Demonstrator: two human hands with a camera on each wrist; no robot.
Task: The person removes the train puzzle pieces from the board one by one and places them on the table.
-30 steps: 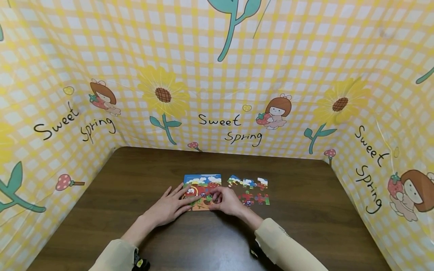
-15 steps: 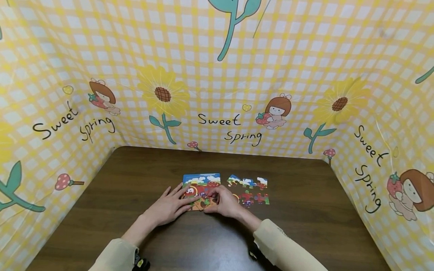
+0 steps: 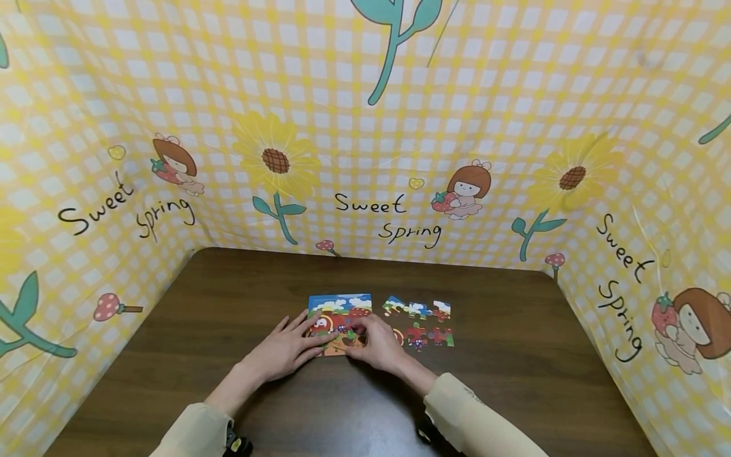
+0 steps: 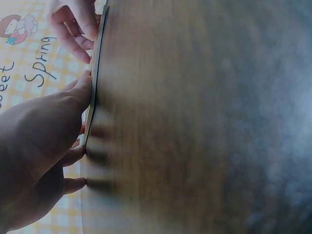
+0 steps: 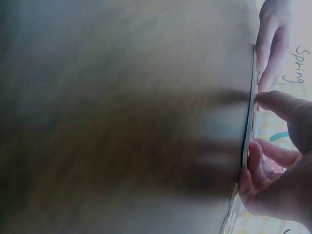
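A picture jigsaw puzzle (image 3: 341,302) lies flat in its board near the middle of the table, blue sky at the far edge and orange ground at the near one. Spread over its left side, my left hand (image 3: 278,350) rests with its fingers extended; in the left wrist view, fingertips of this hand (image 4: 39,136) meet the board edge (image 4: 96,78). My right hand (image 3: 381,343) is bent over the lower right part, thumb and forefinger around a puzzle piece mostly hidden by them. In the right wrist view, the thumb and curled fingers of that hand (image 5: 287,170) touch the board.
Several loose puzzle pieces (image 3: 416,333) lie in two rows right of the board, one partly behind my right hand. The dark wooden table (image 3: 257,273) is enclosed by a yellow checked cloth (image 3: 365,139) at the back and sides.
My right hand has moved a little left over the lower part of the puzzle, then made only slight shifts there. My left hand has stayed in place.
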